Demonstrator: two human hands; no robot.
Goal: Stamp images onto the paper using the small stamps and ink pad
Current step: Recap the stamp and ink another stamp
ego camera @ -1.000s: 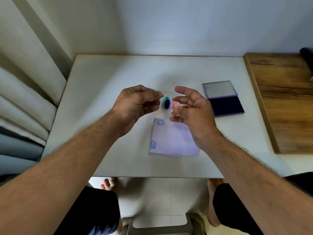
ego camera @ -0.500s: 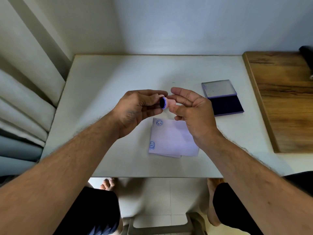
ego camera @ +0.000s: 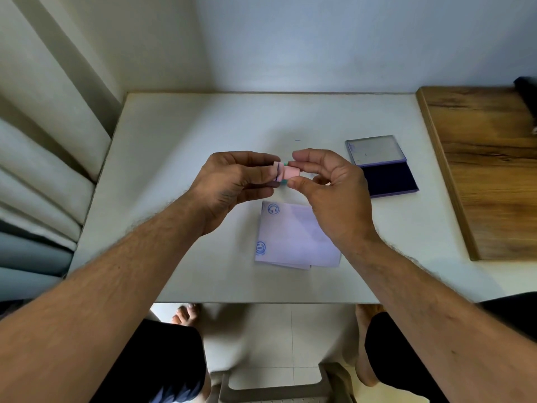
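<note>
My knees in dark shorts and my bare feet are showing below the near edge of the bench [ego camera: 180,274], over a pale tiled floor.

On the bench just ahead of me, the folded paper [ego camera: 293,242] is lying flat, partly under my right wrist. It is carrying two round blue prints along its left side: one print [ego camera: 273,209] at the far left corner and another print [ego camera: 261,247] nearer to me.

Above the far edge of the paper I am holding both hands up, off the bench. My left hand [ego camera: 232,184] is curling its fingers around the left end of a small pink stamp [ego camera: 286,171], with thumb and forefinger pinching it. My right hand [ego camera: 328,187] is pinching the right end of the same stamp between thumb and forefinger, the other fingers curling loosely behind. The stamp is lying sideways between the two hands, with a thin dark line around its middle and a sliver of green showing at its edge.

Further out and to the right, the ink pad [ego camera: 389,177] is sitting open on the bench, its dark blue pad nearer to me and its grey lid [ego camera: 374,149] folded back behind it.

A wooden board [ego camera: 488,170] is lying along the right side, and pale curtains [ego camera: 37,158] are hanging at the left.
</note>
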